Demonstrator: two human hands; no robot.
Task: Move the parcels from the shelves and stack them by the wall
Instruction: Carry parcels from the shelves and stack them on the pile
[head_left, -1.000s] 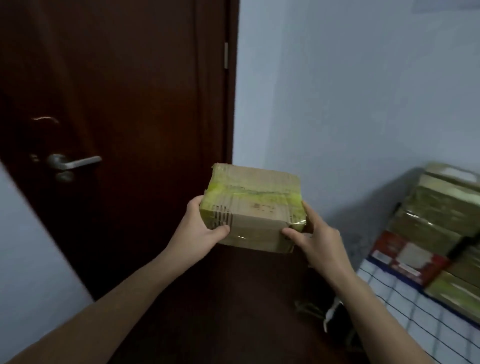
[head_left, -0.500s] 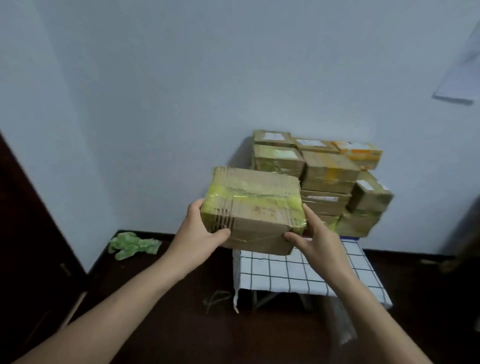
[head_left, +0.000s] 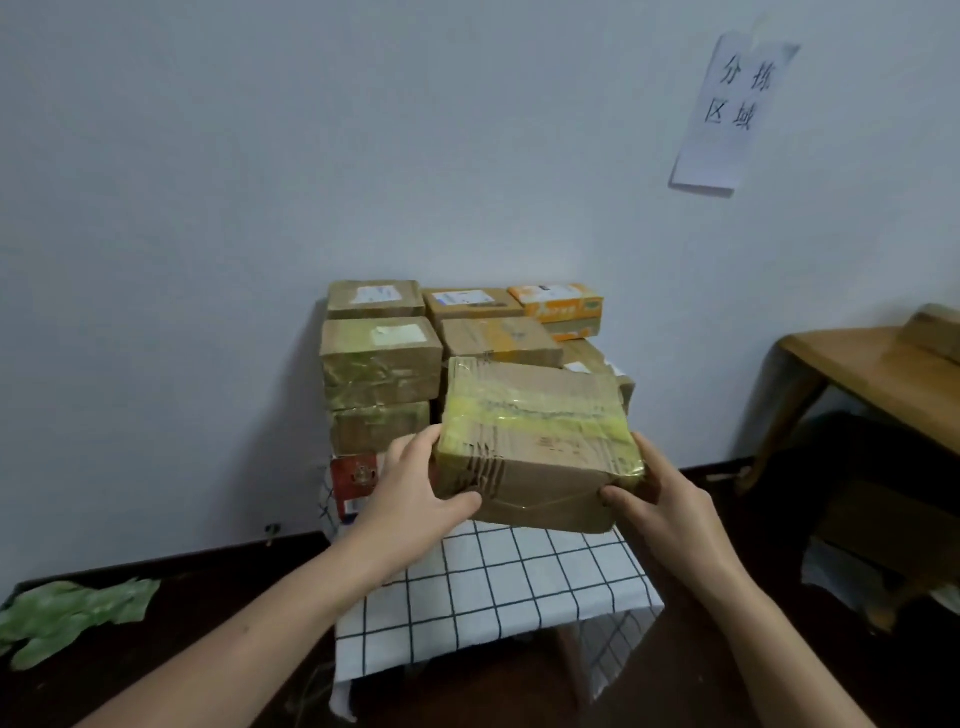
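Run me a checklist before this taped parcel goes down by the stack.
1. Left hand grips the left end of the taped parcel: ok.
2. Right hand grips its right end: ok.
3. Bare checked cloth free in front of the stack of parcels: ok.
4. Stack set against the wall: ok.
5. Spot directly under the held parcel: hidden, cannot tell.

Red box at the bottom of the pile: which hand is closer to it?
Left. The left hand is right beside the red box, gripping the parcel; the right hand grips the parcel's other end, farther away.
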